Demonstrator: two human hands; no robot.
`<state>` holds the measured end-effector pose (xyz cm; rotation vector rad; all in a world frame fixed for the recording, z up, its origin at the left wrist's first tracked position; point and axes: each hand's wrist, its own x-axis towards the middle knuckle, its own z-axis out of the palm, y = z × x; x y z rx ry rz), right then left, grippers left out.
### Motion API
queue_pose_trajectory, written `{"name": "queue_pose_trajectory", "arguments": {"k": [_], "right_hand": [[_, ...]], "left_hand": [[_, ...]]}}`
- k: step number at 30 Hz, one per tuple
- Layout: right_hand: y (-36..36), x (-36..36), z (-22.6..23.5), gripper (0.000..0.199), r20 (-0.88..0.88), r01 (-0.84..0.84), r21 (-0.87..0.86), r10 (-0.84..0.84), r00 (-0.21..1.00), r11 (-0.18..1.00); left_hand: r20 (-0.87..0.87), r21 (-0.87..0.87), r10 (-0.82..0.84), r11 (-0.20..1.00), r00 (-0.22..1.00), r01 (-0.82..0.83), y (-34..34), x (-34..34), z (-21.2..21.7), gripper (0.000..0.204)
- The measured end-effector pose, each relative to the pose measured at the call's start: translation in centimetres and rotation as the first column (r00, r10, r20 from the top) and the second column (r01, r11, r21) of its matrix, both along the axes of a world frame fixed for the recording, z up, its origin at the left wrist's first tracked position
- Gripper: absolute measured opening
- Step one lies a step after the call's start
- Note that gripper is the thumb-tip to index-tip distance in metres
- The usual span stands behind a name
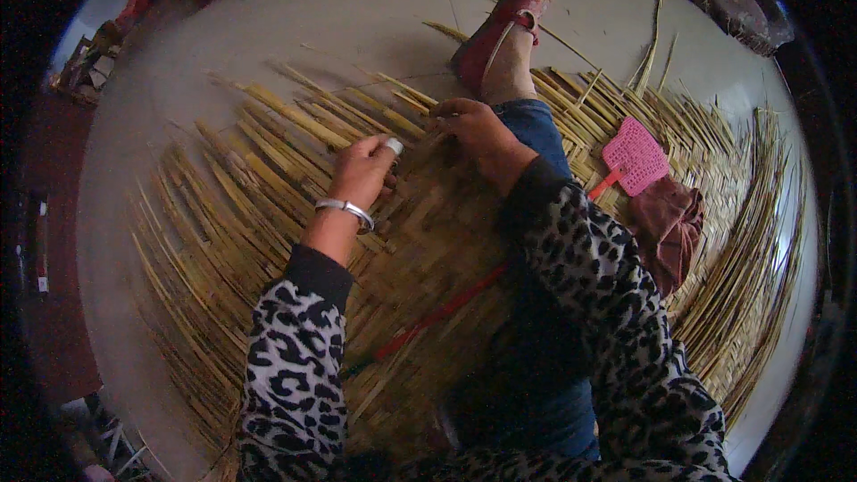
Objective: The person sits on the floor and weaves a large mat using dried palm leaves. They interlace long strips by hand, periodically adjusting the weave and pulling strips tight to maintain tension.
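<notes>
A half-woven mat of flat yellow-brown reed strips [420, 254] lies on the floor under both hands, its unwoven ends fanning out to the left and far side. My left hand [361, 170], with a silver bangle at the wrist and a white wrap on one finger, is curled closed over the edge of the weave; what its fingers hold is hidden. Just to its right, my right hand [482, 136] pinches at the end of a reed strip [406, 91] along the far edge. The two hands are a short way apart.
My leg in blue jeans [540, 129], with a red shoe [504, 31], stretches across the mat. To the right lie a pink fly swatter [636, 156] and a crumpled brown cloth [668, 232]. A red stick [437, 314] crosses the weave. Loose strips lie on the pale tiled floor [384, 9].
</notes>
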<state>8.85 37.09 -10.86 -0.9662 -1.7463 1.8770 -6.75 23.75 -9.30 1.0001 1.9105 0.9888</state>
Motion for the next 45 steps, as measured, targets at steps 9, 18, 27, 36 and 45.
{"name": "queue_pose_trajectory", "arguments": {"k": [9, 18, 27, 36, 45], "right_hand": [[1.2, 0.6, 2.5, 0.021, 0.065, -0.263, 0.026, 0.261, 0.963, 0.964], [3.8, -3.3, 0.8, 0.032, 0.217, -0.109, 0.63, -0.039, 0.975, 0.769], [5.9, -8.1, -0.5, 0.044, 0.686, -0.663, 0.557, 0.173, 0.707, 0.5], [5.3, -6.6, 1.5, 0.048, 0.343, -0.55, 0.134, 0.482, 0.806, 0.824], [6.5, -7.7, -1.1, 0.048, 0.375, -0.718, 0.252, 0.619, 0.69, 0.648]], "left_hand": [[0.226, -0.334, -0.007, 0.939, 0.974, 0.085, 2.6, -0.4, 0.2, 0.043], [0.003, -0.341, -0.384, 0.867, 0.923, 0.362, 3.4, -1.3, 1.9, 0.037], [0.039, -0.392, -0.433, 0.823, 0.901, 0.412, 4.5, -1.8, 2.6, 0.033], [-0.525, -0.096, -0.338, 0.936, 0.781, 0.34, 1.8, 0.5, 1.3, 0.029], [-0.537, 0.048, -0.236, 0.95, 0.81, 0.309, 1.7, 0.6, -0.9, 0.027]]}}
